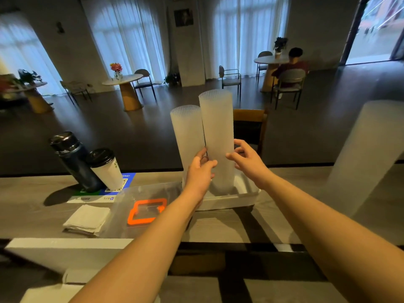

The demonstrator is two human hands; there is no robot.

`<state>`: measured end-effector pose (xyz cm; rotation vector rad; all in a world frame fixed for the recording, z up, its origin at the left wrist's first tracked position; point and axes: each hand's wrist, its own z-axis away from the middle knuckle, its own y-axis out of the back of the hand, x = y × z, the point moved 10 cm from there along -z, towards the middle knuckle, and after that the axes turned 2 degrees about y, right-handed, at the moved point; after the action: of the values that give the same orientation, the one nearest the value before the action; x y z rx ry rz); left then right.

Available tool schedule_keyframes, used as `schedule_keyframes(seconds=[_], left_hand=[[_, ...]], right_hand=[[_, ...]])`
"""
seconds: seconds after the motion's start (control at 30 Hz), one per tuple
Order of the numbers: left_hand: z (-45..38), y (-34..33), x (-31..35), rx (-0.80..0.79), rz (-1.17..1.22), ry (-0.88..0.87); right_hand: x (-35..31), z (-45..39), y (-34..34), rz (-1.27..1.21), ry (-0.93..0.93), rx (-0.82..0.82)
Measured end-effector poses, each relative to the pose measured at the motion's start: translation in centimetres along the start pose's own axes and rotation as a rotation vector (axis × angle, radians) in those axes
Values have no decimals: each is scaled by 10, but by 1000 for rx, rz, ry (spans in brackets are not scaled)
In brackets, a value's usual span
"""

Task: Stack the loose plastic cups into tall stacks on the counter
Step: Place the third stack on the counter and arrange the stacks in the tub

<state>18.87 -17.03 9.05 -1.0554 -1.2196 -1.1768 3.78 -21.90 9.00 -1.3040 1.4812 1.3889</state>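
Two tall stacks of frosted plastic cups stand side by side in a shallow white tray (229, 201) on the counter. The shorter stack (185, 132) is on the left, the taller stack (217, 132) on the right. My left hand (200, 169) holds the taller stack low on its left side, fingers curled round it. My right hand (244, 157) is at that stack's right side, fingers spread and loosely bent, thumb touching the stack. A third, larger frosted stack (363, 156) leans at the right edge of the view.
A dark flask (74, 160) and a lidded paper cup (107, 169) stand at the left on the counter. Folded white napkins (87, 219) lie nearer me, beside a clear lid with an orange seal (146, 212). Café tables, chairs and a seated person are beyond the counter.
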Motion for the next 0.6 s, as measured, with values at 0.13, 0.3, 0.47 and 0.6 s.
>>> schedule_keyframes(seconds=[0.13, 0.3, 0.47, 0.6], left_hand=[[1, -7, -8, 28, -37, -52], [4, -6, -10, 81, 30, -74], [12, -2, -3, 186, -44, -90], [25, -2, 11, 213, -105, -158]], right_hand=[[11, -6, 0, -12, 33, 5], [18, -9, -2, 130, 101, 9], [16, -6, 6, 171, 97, 37], [9, 12, 19, 127, 73, 88]])
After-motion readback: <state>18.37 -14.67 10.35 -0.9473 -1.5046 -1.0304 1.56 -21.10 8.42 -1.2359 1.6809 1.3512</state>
